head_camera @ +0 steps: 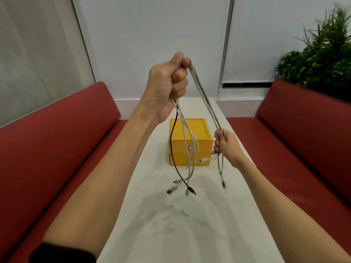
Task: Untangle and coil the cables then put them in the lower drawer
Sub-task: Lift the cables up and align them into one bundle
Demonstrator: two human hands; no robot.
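Status: cables (204, 99) are all off the worktop (190, 224), held in the air as one bundle. Left hand (167, 86) is raised high, fist pressed together around the bundle near its middle. Right hand (225, 147) sits lower, to the right, fingers pinching the same strands where they come down. Between the two grips the strands run taut and roughly parallel, several white plus one black cable (171, 141).

Loose ends hang below each hand. The connectors (180, 187) under the left hand dangle just above the worktop, with the black one crossing the white ones near the bottom. One white plug pokes out sideways by the right hand.

Progress, as I read it: untangling is mostly done or close to it, since the strands look separate along the taut run. I can't tell whether the crossing at the bottom is a knot or just overlap. No coil is formed yet. Drawer box (190, 141), yellow, stands mid-worktop behind the cables. Both drawers look closed, so the lower drawer (182, 158) needs opening, then loading.

Room: worktop is narrow, red benches (47, 149) close on both sides, edges near each forearm. Bare surface in front of the box is enough for coiling. Dangling plugs could snag the box front.
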